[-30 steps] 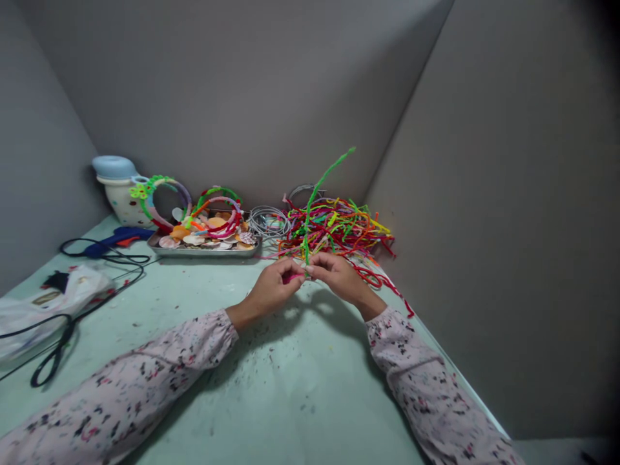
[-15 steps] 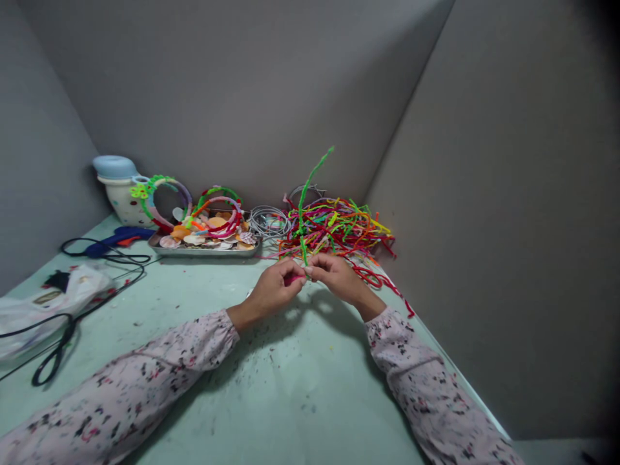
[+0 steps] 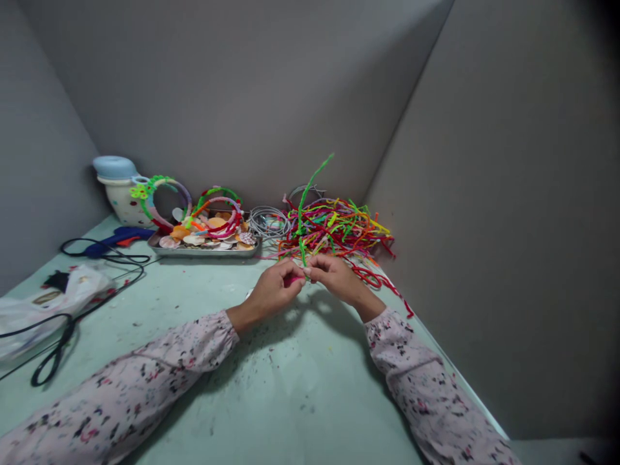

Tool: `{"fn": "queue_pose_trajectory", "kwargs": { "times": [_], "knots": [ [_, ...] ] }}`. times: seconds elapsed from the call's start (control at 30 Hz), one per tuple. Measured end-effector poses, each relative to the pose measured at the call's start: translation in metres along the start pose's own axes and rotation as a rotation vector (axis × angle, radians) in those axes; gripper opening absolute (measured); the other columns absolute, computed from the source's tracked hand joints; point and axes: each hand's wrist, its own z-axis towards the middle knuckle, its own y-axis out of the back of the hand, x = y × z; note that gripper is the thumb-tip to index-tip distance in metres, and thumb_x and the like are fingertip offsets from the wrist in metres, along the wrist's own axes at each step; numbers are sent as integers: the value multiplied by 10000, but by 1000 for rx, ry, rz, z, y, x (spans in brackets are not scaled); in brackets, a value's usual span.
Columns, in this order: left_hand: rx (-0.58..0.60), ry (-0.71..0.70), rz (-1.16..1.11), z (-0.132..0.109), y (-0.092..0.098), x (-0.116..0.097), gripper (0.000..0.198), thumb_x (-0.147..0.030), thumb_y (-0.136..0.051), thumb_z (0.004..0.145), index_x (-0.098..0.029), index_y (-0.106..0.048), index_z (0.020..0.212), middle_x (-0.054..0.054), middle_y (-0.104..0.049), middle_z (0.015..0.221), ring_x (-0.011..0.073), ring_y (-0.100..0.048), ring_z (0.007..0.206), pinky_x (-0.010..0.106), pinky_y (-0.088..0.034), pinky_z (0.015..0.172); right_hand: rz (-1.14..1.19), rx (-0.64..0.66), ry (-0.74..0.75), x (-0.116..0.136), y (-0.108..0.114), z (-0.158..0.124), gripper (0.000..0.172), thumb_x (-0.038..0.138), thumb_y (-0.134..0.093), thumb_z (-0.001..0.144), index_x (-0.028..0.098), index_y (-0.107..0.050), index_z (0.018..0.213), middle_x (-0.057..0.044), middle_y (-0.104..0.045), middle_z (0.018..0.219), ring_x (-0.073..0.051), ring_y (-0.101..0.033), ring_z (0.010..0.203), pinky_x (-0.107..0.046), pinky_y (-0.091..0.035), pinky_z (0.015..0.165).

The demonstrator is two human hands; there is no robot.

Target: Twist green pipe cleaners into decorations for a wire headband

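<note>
Plain grey walls (image 3: 242, 97) are being met by a pale green tabletop (image 3: 242, 420), above which, to the right of and nearer than the shallow metal tray (image 3: 208, 253), two bare hands are being held close together. Between the thumb and fingers of the left hand (image 3: 275, 285), a small pink piece (image 3: 289, 281) is being gripped; its shape is being hidden. By the right hand (image 3: 338, 278), with its fingertips clamped, the lower end of a long, thin, fuzzy bright-green strip (image 3: 306, 189) is being pinched just beside that piece. Whether the two are being joined cannot be told.

Judging by the free length, work on the strip is being carried out at its base only; most of it is apparently being left to do. Its long axis is being held roughly upright, with the upper part being curved rightward and the tip being pointed up and away from the tray.

Farther out, a tangled heap of multicoloured fuzzy strips (image 3: 339, 229) is being seen well right of the tray, with coiled grey wire (image 3: 268, 223) being set just beside the tray's right end. By the tray itself, pale and orange seashells (image 3: 216, 223) and fuzzy multicoloured hoops (image 3: 183, 190) are being held.
</note>
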Motion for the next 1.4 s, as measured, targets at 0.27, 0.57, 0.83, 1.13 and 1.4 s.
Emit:
{"fn": "queue_pose_trajectory", "kwargs": {
  "times": [0.27, 0.57, 0.83, 1.13, 1.4],
  "knots": [
    [-9, 7, -6, -2, 0, -1, 100, -220, -546, 823, -155, -617, 797, 5, -570, 776, 115, -502, 675, 241, -386, 612, 9, -4, -22, 0, -1, 0, 247, 401, -621, 795, 180, -559, 705, 32, -538, 636, -118, -486, 612, -257, -371, 603],
    [-50, 14, 52, -1, -1, 0, 126, -273, -584, 818, -159, -630, 788, 8, -586, 754, 117, -502, 671, 243, -385, 612, 24, -21, -20, -1, -1, 1, 259, 412, -630, 788, 177, -567, 702, 31, -542, 638, -116, -494, 612, -257, -385, 612],
    [-73, 27, 86, -1, -1, 0, 108, -250, -590, 809, -159, -633, 768, 5, -601, 723, 117, -510, 657, 239, -392, 610, 37, -12, -10, 0, -4, 2, 227, 378, -625, 789, 175, -575, 701, 36, -546, 633, -111, -490, 603, -252, -394, 612],
    [-136, -6, 155, -3, -3, 3, 54, -196, -592, 774, -163, -603, 732, -13, -558, 713, 108, -493, 636, 233, -373, 592, -45, -56, 27, 1, -9, 2, 213, 368, -621, 801, 172, -590, 725, 27, -543, 679, -112, -469, 633, -242, -365, 604],
    [-168, -120, 164, 14, 6, 15, 85, -220, -579, 812, -167, -586, 746, -1, -538, 734, 118, -482, 656, 242, -381, 606, -86, -67, 96, -14, -2, 16, 252, 401, -546, 887, 176, -657, 856, -14, -639, 818, -151, -571, 770, -267, -433, 704]
  ]
}}
